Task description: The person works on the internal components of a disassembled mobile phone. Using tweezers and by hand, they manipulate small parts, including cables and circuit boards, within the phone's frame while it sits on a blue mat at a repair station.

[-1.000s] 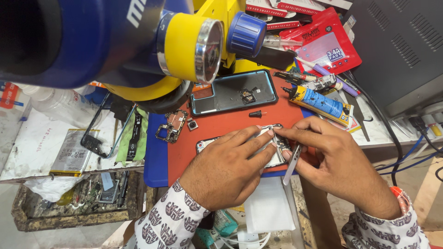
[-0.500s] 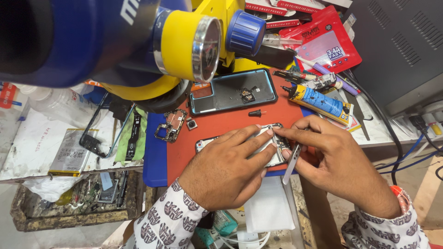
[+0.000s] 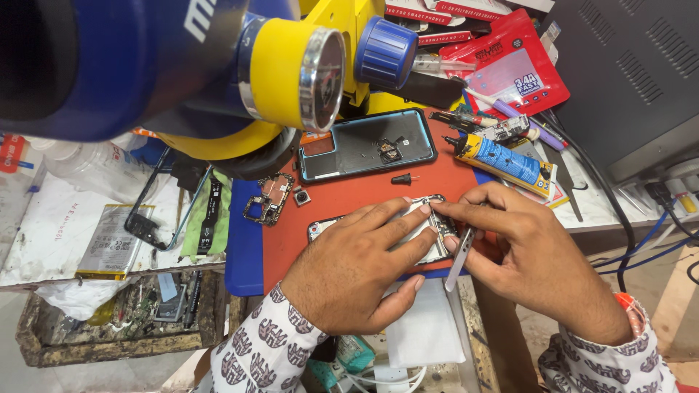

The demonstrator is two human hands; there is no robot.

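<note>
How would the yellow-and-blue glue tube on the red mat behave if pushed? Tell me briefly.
The glue tube lies on its side on the red mat, so it probably slides or rolls a little rather than tipping. Its flattened, crimped end likely checks rolling. It looks soft-walled, so a hard squeeze may dent it, and it seems light for its size.

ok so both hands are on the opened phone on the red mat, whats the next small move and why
Probably press the small part down with the fingertips. The left hand lies flat on the opened phone, steadying it on the red mat. The right hand has fingertips at the phone's upper edge, with metal tweezers tucked under its fingers rather than pointed at the work.
</note>
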